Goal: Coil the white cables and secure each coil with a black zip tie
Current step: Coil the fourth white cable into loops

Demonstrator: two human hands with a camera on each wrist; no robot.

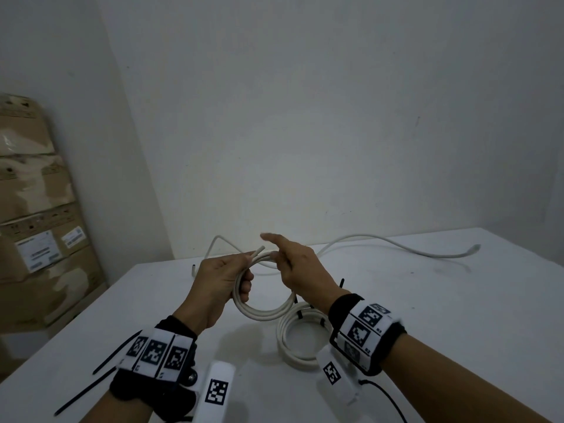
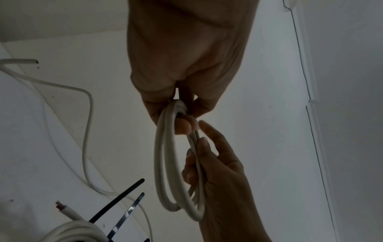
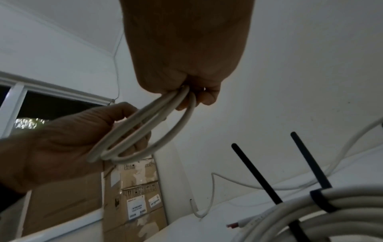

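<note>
Above the desk [image 1: 427, 300], a small white cable coil [image 1: 265, 314] is gripped by both hands: the left hand [image 1: 221, 280] is curled round its left side, the right hand [image 1: 297, 270] pinches its far side with the index finger extended. Just beside it, a tied coil [image 1: 300, 340] with black zip ties [image 3: 320, 199] is lying.

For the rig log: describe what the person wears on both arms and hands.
Left hand and right hand are bare, forearms unsleeved. Each wrist carries a black band with white panels of square black-and-white markers, plus a white marker-tagged camera mount. A thin black cable trails from the right one.
</note>
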